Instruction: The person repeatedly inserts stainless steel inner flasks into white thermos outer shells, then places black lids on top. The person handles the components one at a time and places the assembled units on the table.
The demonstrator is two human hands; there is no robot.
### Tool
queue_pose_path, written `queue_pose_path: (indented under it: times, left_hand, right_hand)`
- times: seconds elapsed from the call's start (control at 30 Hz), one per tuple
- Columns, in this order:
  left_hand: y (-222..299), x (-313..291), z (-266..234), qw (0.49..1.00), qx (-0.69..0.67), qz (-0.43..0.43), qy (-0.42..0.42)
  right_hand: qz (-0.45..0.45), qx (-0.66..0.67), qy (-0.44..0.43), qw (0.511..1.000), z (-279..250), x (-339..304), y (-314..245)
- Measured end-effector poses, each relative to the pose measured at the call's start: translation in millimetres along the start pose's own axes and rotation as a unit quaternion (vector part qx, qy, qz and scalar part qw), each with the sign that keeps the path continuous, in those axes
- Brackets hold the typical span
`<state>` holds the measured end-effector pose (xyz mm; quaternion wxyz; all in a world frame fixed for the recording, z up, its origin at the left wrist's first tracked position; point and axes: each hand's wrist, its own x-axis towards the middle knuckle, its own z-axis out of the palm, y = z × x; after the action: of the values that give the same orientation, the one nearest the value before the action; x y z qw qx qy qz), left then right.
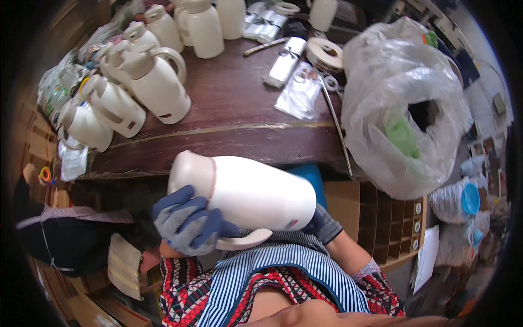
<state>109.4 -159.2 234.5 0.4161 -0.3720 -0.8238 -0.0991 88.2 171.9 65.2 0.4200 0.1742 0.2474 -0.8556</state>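
A white vacuum jug (259, 191) with a beige collar and lid lies on its side in the air before my striped apron, at the table's near edge. My left hand (190, 220), in a blue and grey glove, is closed around its neck beside the handle (245, 240). The jug's base rests against my right hand (325, 224), gloved too, whose fingers are mostly hidden behind it. Several similar jugs (158, 84) stand together on the far left of the dark wooden table (234, 103).
A large clear plastic bag (403, 109) bulges at the table's right. Near it lie a tape roll (325, 53), plastic sleeves (299, 90) and a thin metal rod (335, 117). A divided carton (389, 223) is below right. Another person (71, 240) in dark clothing is at left.
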Motion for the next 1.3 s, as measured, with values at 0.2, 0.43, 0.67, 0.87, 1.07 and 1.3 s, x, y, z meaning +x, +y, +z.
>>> queue_pose_path:
  times: [0.2, 0.43, 0.67, 0.87, 1.07, 1.3]
  left_hand:
    - [-72, 51, 24, 0.994, 0.045, 0.081, 0.065]
    - [-134, 106, 86, 0.966, 0.082, 0.245, 0.006]
    - [-121, 70, 108, 0.899, 0.175, 0.347, 0.2]
    - [-76, 20, 104, 0.966, 0.033, 0.14, 0.214]
    - [15, 15, 124, 0.923, -0.147, -0.321, 0.151]
    - [-41, 14, 127, 0.855, -0.323, -0.345, 0.215]
  right_hand:
    - [-0.35, -0.613, 0.245, 0.664, 20, 37, -64]
    - [-0.13, -0.872, 0.387, 0.271, 30, 83, -169]
    - [-0.478, -0.644, -0.091, 0.591, 259, 53, -154]
    - [-0.369, -0.881, -0.013, 0.297, 298, 51, -133]
    - [-0.347, -0.912, 0.005, 0.217, 315, 49, -115]
    - [-0.341, -0.923, -0.132, 0.119, 319, 48, -148]
